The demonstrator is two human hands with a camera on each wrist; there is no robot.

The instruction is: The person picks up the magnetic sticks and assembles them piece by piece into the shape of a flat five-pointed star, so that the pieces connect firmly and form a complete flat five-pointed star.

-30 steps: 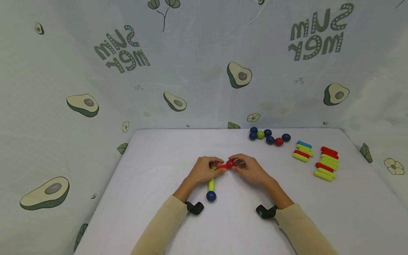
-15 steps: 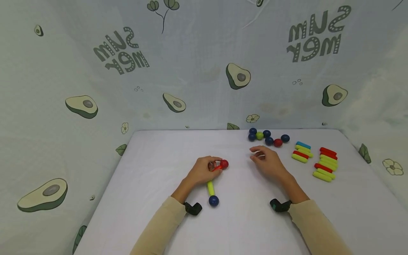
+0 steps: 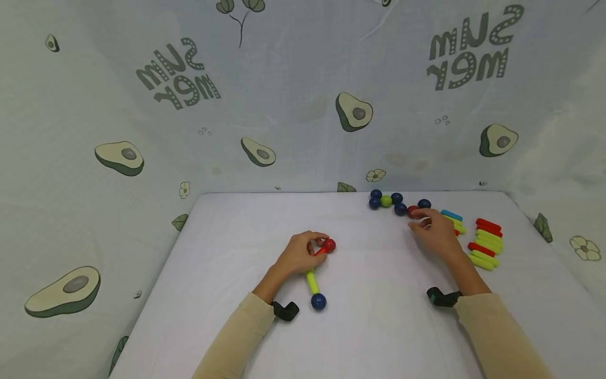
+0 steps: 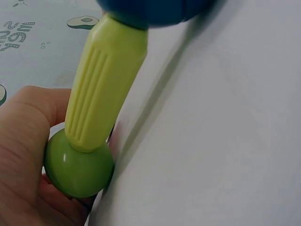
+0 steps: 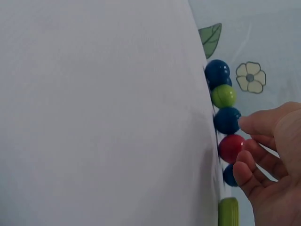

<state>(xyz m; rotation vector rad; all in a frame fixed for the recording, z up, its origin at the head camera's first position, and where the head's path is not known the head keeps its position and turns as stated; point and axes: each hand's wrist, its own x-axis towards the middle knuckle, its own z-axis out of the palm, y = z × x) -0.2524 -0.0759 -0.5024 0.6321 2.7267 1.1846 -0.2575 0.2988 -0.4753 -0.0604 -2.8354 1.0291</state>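
Observation:
In the head view my left hand grips a joined toy piece of balls and sticks, pinching by its red stick. A red ball caps that stick. A yellow-green stick runs from under the hand to a dark blue ball. The left wrist view shows a green ball at the palm, joining the yellow-green stick. At the back right, my right hand has thumb and fingers apart, fingertips right at a loose red ball, nothing held between them.
Several loose dark blue balls and a green ball line the white table's back edge. Beside the right hand lie short sticks in blue, yellow-green and red, and a second row of sticks farther right. A printed cloth hangs behind.
My right hand let go of the red ball on the joined piece and moved right and back to the loose balls. The left hand stayed; the piece's blue ball end swung slightly toward me.

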